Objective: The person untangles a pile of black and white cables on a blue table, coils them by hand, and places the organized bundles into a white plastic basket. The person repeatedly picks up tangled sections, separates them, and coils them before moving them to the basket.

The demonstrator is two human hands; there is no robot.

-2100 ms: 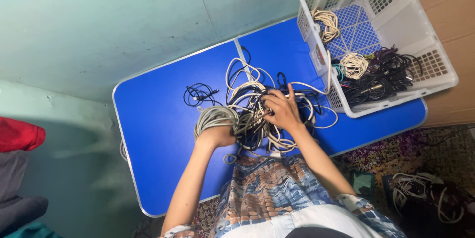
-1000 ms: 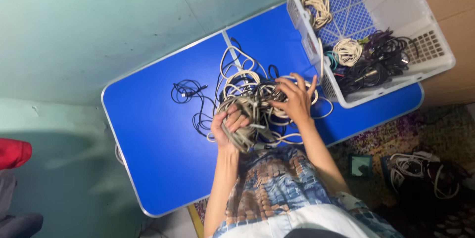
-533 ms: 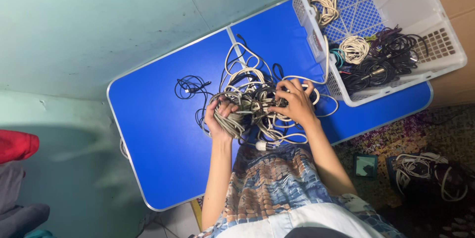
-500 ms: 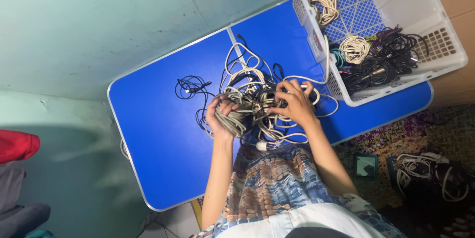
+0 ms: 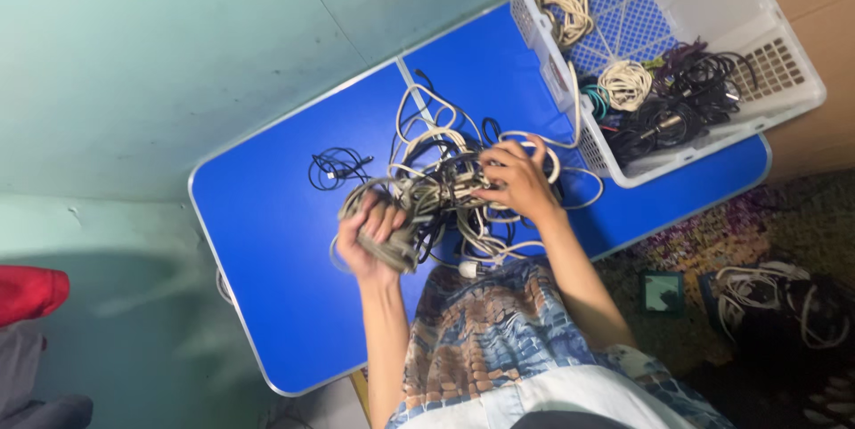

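Note:
A tangle of grey, white and black cables lies on a blue folding table. My left hand grips a thick grey coiled cable bundle and holds it out to the left of the tangle. Fingers of my right hand pinch strands on the right side of the tangle. A small black cable lies apart on the table, further left.
A white plastic basket at the table's right end holds coiled white, beige and black cables. More cables lie on the patterned floor at right. A green wall runs behind the table. Red and grey cloth is at far left.
My left hand has pulled the grey bundle leftward and away from the tangle. My right hand stays on the tangle's right side. The camera has shifted slightly.

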